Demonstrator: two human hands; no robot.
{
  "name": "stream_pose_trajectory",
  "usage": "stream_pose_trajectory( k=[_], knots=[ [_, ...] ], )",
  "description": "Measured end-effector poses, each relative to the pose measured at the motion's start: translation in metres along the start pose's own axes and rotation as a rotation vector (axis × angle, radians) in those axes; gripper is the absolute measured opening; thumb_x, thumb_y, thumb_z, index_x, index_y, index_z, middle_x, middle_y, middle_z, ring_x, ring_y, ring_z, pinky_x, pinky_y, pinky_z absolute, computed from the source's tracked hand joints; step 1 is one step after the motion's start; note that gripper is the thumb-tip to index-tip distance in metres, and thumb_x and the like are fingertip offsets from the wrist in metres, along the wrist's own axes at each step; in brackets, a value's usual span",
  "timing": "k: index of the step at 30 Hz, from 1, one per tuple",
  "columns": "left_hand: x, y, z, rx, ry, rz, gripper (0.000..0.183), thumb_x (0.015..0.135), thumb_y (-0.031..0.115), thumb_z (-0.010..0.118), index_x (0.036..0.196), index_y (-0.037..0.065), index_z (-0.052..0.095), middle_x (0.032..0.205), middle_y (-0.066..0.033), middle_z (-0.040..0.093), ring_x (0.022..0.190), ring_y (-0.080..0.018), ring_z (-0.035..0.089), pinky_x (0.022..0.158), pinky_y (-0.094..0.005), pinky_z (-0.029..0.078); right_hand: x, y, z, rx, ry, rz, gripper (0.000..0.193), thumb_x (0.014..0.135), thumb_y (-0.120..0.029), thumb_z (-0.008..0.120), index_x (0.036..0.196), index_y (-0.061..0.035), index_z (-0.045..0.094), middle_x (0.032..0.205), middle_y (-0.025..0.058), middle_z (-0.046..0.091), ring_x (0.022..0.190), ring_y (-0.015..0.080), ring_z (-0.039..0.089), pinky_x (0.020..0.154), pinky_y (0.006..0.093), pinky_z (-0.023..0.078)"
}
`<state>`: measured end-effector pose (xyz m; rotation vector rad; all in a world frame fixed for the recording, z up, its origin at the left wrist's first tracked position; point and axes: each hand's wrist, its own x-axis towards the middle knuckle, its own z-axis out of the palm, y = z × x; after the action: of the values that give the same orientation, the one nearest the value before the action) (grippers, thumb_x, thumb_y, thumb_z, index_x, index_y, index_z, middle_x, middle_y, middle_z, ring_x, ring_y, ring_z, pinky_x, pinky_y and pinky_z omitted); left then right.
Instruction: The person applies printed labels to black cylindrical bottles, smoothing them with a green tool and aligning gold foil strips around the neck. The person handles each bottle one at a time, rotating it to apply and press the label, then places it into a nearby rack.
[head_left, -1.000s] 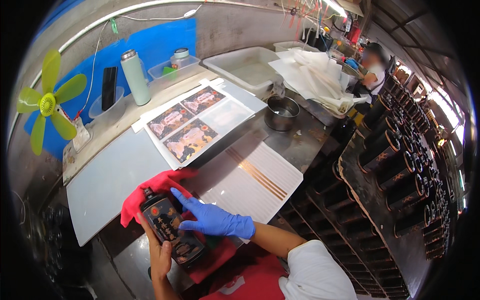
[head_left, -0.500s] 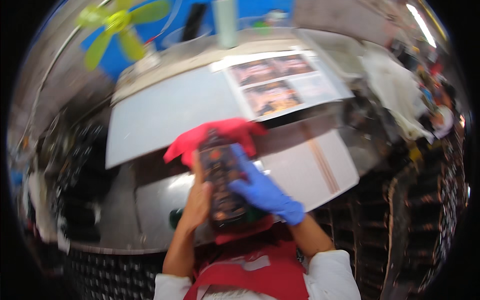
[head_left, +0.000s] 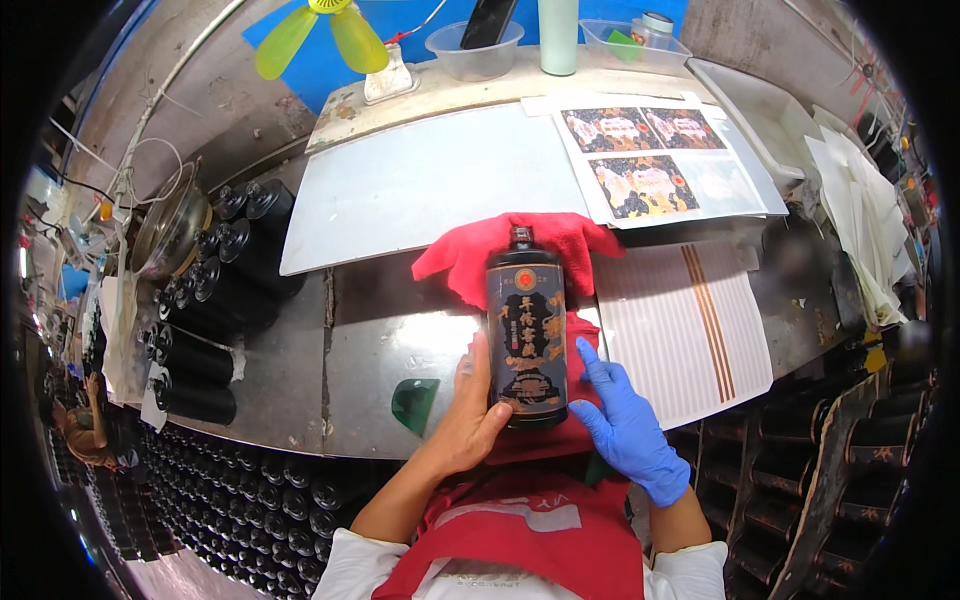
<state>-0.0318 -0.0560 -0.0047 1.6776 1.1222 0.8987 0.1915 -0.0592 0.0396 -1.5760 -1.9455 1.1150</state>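
A black bottle (head_left: 526, 335) with gold and orange decoration lies face up, neck pointing away from me, on a bunched red cloth (head_left: 455, 262). My bare left hand (head_left: 468, 405) grips its lower left side, thumb on the bottom corner and fingers along the edge. Beside its lower right side is my right hand (head_left: 628, 425) in a blue glove, thumb and fingers spread, thumb tip close to the bottle. A dark green flat piece (head_left: 414, 404) rests on the metal table (head_left: 375, 330) left of my left hand.
Dark bottles (head_left: 230, 285) lie stacked at left. A pale board (head_left: 430, 185) and printed picture sheets (head_left: 650, 160) lie beyond the cloth; a striped sheet (head_left: 690, 335) is at right. A yellow-green fan (head_left: 325, 40) and clear tubs (head_left: 475, 55) stand behind. Racks of bottles flank my lap.
My right hand has come off the bottle's face to its right side and opened. The bottle lies on the cloth, where it was blurred between both hands. The whole view has shifted.
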Motion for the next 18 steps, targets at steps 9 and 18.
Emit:
stream_pose_trajectory(
  k=[9, 18],
  knots=[
    [0.000, 0.006, -0.005, 0.322, -0.122, 0.137, 0.107, 0.080, 0.049, 0.063, 0.142, -0.007, -0.004, 0.143, -0.0295, 0.024, 0.135, -0.0444, 0.018, 0.110, -0.0506, 0.001, -0.006, 0.001, 0.020, -0.025, -0.005, -0.042, 0.096, 0.078, -0.054, 0.062, 0.147, -0.0126, 0.009, 0.124, 0.0206, 0.043, 0.099, 0.0411, 0.056, 0.078, 0.0423, 0.049],
    [-0.006, -0.020, 0.021, 0.192, 0.083, 0.110, 0.096, 0.076, 0.012, 0.068, 0.139, -0.013, 0.000, 0.137, -0.0304, 0.031, 0.126, -0.0511, 0.026, 0.108, -0.0503, 0.018, 0.034, -0.012, 0.010, 0.133, 0.021, -0.075, 0.096, 0.081, -0.057, 0.058, 0.148, -0.0134, 0.004, 0.125, 0.0254, 0.043, 0.105, 0.0432, 0.053, 0.085, 0.0438, 0.046]
  ],
)
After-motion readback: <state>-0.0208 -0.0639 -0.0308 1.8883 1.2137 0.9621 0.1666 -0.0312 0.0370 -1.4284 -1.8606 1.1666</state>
